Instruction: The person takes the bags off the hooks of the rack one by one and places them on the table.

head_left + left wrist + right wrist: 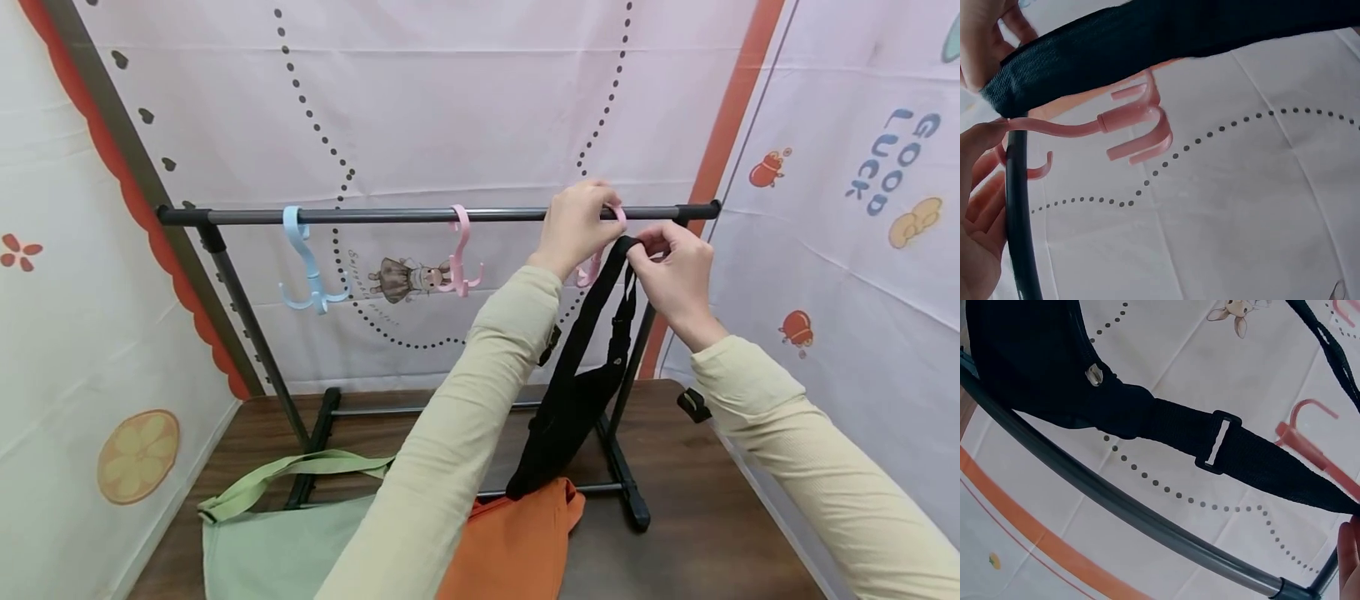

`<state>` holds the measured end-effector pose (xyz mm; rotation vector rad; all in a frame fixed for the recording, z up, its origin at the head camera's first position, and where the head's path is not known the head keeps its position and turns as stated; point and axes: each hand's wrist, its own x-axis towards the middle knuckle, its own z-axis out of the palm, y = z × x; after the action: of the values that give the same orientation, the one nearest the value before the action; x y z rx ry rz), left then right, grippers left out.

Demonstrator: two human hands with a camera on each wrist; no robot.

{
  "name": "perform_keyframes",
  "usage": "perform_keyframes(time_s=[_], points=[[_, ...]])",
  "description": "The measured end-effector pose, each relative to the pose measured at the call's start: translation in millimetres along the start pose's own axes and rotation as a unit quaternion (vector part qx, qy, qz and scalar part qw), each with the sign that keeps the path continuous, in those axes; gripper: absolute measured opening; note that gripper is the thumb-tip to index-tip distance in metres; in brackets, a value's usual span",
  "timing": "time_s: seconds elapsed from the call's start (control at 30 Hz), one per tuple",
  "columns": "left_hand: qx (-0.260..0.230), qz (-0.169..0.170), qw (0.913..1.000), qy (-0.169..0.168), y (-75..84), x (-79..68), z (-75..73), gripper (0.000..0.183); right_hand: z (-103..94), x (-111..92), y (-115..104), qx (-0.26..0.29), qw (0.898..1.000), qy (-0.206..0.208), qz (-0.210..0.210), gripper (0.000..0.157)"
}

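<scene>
My left hand is at the right end of the black rail, its fingers pinching the curved top of a pink hook hung there. Beside it, my right hand pinches the upper loop of a black strap. From that strap a small black bag hangs tilted, its lower end overlapping an orange bag in the head view. The right wrist view shows the strap's slide buckle and a zipper pull. In the left wrist view, the strap passes close above the hook's prongs.
A light blue hook and another pink hook hang farther left on the rail. The rack's feet stand on a brown wooden table. At the front lies a pale green bag. Printed cloth surrounds the table.
</scene>
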<state>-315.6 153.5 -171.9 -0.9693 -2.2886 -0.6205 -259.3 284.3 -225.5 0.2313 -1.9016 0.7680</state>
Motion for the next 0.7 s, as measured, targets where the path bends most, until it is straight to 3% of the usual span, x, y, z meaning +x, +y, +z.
perform_keyframes(time_s=[0.1, 0.2, 0.33, 0.43, 0.53, 0.7], points=[[-0.036, -0.011, 0.9992, 0.012, -1.8, 1.1, -3.5, 0.029, 0.4, 2.5, -6.1, 0.004, 1.0, 0.001, -0.013, 0.012], [-0.061, -0.002, 0.9971, 0.045, -2.9, -7.3, -3.6, 0.03, 0.2, 5.2, -11.4, 0.003, 1.0, 0.004, -0.028, 0.011], [-0.097, 0.032, 0.9876, 0.119, -3.3, -35.7, -0.6, 0.03, -2.8, 9.3, -18.9, 0.005, 0.999, 0.018, -0.036, 0.011], [-0.121, 0.059, 0.9794, 0.151, -4.6, -64.5, 2.3, 0.035, -6.5, 13.2, -24.8, 0.01, 0.999, 0.029, -0.039, 0.011], [-0.141, 0.067, 0.9768, 0.146, -7.6, -96.2, 6.1, 0.043, -10.0, 16.4, -30.5, 0.013, 0.999, 0.034, -0.04, 0.011], [-0.184, 0.024, 0.9782, 0.094, -14.4, -153.8, 15.5, 0.063, -14.8, 21.2, -40.3, 0.01, 0.999, 0.042, -0.031, 0.012]])
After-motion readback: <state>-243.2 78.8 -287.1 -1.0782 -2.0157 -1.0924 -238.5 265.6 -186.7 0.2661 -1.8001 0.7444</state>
